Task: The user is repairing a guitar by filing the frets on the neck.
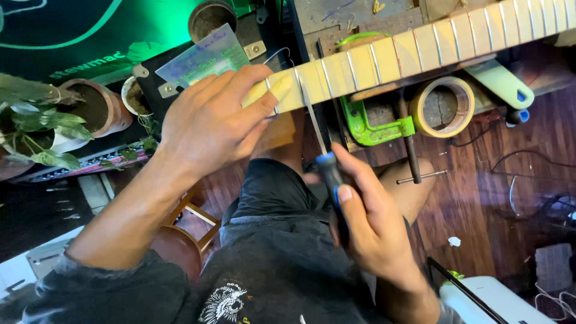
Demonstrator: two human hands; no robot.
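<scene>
We have a fretted neck point(420, 48) clamped along the near edge of the desk point(336, 15), pale fingerboard up, its free end sticking out past the desk's left corner. Our left hand point(210, 120) is wrapped over that free end, thumb lying along the top of the board and fingers curled under, so it is holding the neck steady. Our right hand point(372, 225) is closed around the dark and blue handle of a thin file point(313, 117); the blade runs up from the grip to the neck's near edge and meets it just right of our left thumb, close to the last frets.

A green clamp point(375, 123) bites the neck from below, with a tape roll point(443, 107) just to its right under the desk edge. Pots with plants point(36, 129) stand on the floor to the left.

We judge the step in hand to be dressing a fret end or slot near the neck's free end. The next stroke calls for keeping the blade square to the edge, a light even push, and the left hand pressing down so the unsupported end does not flex.
</scene>
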